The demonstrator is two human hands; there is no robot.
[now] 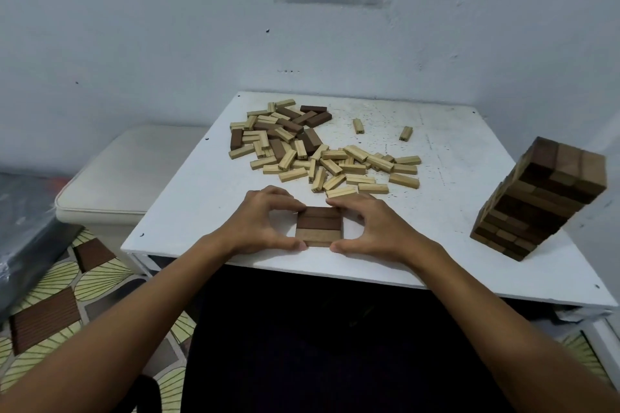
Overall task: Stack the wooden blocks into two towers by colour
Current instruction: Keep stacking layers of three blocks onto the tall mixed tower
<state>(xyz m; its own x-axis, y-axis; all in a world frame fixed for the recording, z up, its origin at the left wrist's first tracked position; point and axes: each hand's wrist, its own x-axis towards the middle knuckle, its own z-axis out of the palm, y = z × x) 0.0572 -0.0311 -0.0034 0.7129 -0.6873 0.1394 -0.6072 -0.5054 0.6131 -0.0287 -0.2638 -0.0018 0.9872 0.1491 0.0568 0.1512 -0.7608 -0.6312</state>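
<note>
A flat layer of three dark brown blocks (318, 226) lies side by side near the front edge of the white table (208, 198). My left hand (265, 221) pinches its left side between thumb and fingers. On the layer's right side, my right hand (369, 225) pinches in the same way. A tall tower of dark blocks (540, 198) stands at the right of the table. Behind my hands a loose pile of light wood blocks (349, 168) spreads out, and several dark blocks (295, 126) are mixed into its far left part.
Two stray light blocks (358, 126) lie apart at the back of the table, the other (405, 133) to the right. A cream cushioned stool (127, 174) stands left of the table. The wall is close behind. Patterned floor shows at lower left.
</note>
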